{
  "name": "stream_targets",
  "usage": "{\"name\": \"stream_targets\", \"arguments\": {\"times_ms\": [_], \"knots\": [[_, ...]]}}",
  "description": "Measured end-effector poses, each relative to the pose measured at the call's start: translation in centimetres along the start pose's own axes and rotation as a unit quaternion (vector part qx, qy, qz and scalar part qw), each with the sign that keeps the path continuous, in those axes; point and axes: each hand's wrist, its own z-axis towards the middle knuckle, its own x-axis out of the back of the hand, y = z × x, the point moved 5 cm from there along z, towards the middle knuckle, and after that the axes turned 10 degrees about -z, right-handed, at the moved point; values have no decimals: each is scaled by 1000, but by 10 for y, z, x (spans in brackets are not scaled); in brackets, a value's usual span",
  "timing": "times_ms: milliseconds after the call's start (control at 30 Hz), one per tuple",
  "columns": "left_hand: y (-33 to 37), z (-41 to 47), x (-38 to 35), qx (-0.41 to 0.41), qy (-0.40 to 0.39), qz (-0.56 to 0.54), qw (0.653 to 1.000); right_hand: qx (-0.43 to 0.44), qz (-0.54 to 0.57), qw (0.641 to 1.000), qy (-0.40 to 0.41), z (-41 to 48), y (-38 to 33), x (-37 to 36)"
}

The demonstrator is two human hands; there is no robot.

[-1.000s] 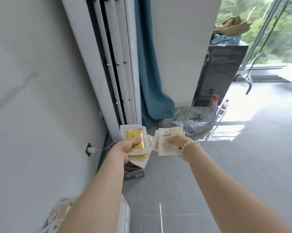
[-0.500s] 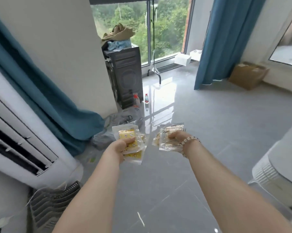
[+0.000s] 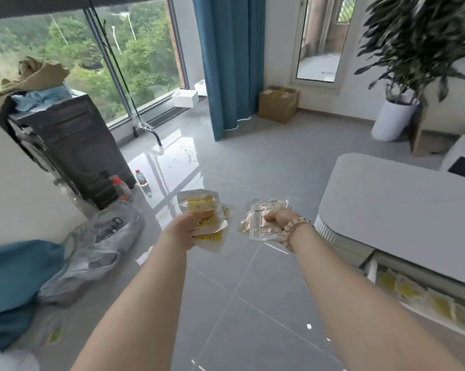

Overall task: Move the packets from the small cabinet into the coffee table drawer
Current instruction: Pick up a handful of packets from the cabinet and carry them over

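Yellow-printed packets [image 3: 199, 206] are pinched under the thumb of the left hand [image 3: 189, 226]. The right hand [image 3: 278, 219] curls its fingers round paler packets [image 3: 255, 229]. Both stacks hang above the grey floor [image 3: 252, 167], near the open drawer [image 3: 372, 269] of the coffee table [image 3: 386, 199].

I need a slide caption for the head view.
Left hand holds yellow packets, right hand pale packets, near the open drawer.
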Motion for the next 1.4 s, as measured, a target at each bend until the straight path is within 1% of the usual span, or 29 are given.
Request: {"name": "stream_targets", "arguments": {"times_ms": [167,200,433,533,633,767,867,1000,1100,1200,1400], "knots": [[-5,24,-91,18,-71,74,995,-14,29,997,69,0,19,70],[-8,26,-107,25,-90,82,992,-17,34,997,72,-1,24,80],[-35,53,-206,63,-156,156,973,-18,66,988,138,-13,45,169],[-42,67,-250,71,-178,187,963,-39,65,980,184,-6,61,204],[-43,83,-303,80,-206,214,952,-43,98,972,211,1,68,241],[-46,98,-378,96,-273,229,929,-73,146,954,253,-4,71,294],[-54,108,-432,101,-290,251,918,-87,159,944,277,-5,74,334],[-73,110,-492,115,-297,296,901,-107,206,923,307,-5,91,376],[-93,107,-535,131,-315,304,889,-125,250,900,334,-12,110,403],[-120,94,-574,154,-334,329,870,-143,273,883,353,-27,137,430],[-174,56,-633,176,-368,363,837,-164,355,825,408,-71,200,479]]}}
